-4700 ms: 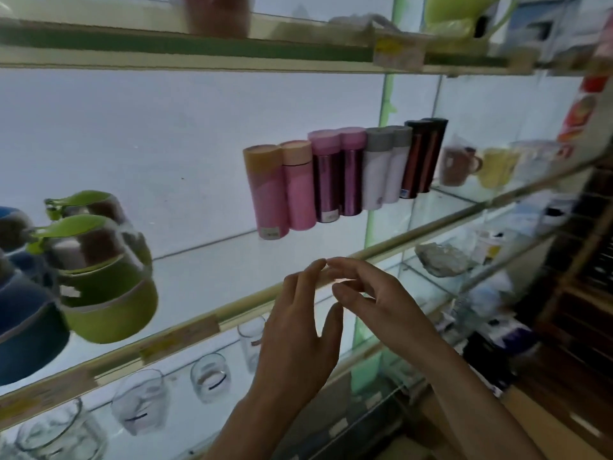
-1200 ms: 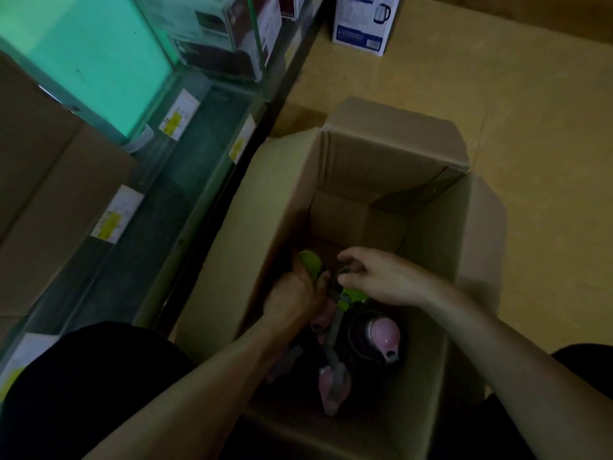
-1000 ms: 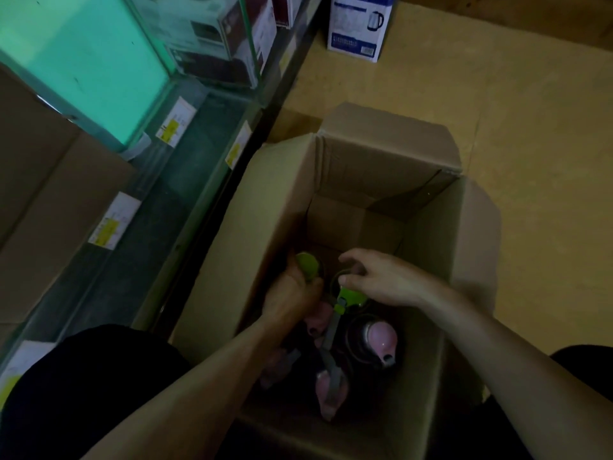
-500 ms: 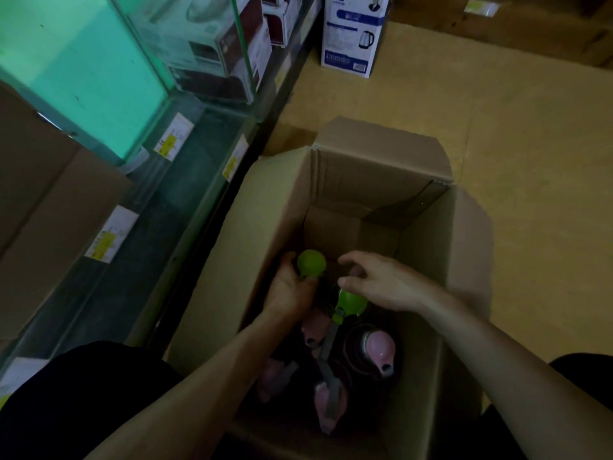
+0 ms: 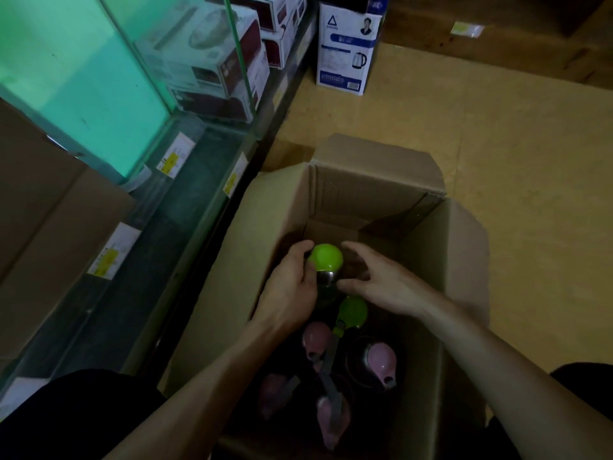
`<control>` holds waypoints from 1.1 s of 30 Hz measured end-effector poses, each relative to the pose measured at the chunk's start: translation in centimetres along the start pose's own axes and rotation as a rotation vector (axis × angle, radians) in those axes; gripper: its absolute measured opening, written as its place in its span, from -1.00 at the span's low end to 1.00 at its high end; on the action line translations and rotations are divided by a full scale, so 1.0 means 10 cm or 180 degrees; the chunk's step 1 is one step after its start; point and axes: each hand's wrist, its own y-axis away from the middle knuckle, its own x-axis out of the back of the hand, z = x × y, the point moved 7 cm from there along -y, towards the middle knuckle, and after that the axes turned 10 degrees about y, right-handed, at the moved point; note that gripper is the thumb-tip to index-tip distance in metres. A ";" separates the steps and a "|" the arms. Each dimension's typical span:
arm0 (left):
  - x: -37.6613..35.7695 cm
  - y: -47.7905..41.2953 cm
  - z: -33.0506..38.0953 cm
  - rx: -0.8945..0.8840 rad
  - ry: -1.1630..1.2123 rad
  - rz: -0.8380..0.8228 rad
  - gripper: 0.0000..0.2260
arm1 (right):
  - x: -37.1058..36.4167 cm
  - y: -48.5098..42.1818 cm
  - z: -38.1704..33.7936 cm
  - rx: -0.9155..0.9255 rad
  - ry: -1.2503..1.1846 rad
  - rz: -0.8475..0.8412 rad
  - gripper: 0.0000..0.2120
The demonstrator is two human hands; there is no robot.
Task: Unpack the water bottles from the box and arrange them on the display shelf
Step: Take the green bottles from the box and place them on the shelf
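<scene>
One green-capped bottle [image 5: 324,260] sits high at the box's [image 5: 464,260] far end. The left hand [image 5: 292,290] wraps its neck to lift it; the right hand [image 5: 374,277] hovers beside, fingers spread, probably to steady it.

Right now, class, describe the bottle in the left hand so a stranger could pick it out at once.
Find the open cardboard box on the yellow floor. At its far end the left hand grips a green-capped bottle. Unlike the second green-capped bottle and the pink-capped bottles nearer the person, it alone is held.
</scene>
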 end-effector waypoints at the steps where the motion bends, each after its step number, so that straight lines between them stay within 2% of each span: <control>1: 0.02 0.01 0.05 -0.0137 -0.0005 -0.0011 -0.65 | 0.01 0.00 -0.02 0.0056 -0.0048 0.0032 -0.25; 5: 0.11 0.02 0.23 -0.0470 0.0204 -0.0027 -0.70 | 0.07 0.04 -0.10 0.0262 -0.0347 0.0108 -0.30; 14: 0.32 -0.06 0.36 -0.0584 0.1094 0.0149 -0.77 | 0.19 0.11 -0.17 0.0337 -0.1093 0.0364 -0.39; 19: 0.34 -0.04 0.44 -0.0697 0.1196 0.0080 -0.78 | 0.22 0.17 -0.17 0.0444 -0.1543 0.0606 -0.45; 23: 0.30 -0.03 0.48 -0.0734 0.0962 0.0056 -0.77 | 0.22 0.18 -0.20 0.0453 -0.2121 0.0708 -0.54; 28: 0.18 -0.01 0.38 -0.0687 0.0856 -0.0053 -0.70 | 0.22 0.19 -0.23 0.0373 -0.2777 0.0722 -0.49; 33: 0.08 0.05 0.38 -0.0435 0.1248 -0.0434 -0.67 | 0.27 0.19 -0.26 0.0293 -0.3149 0.0837 -0.50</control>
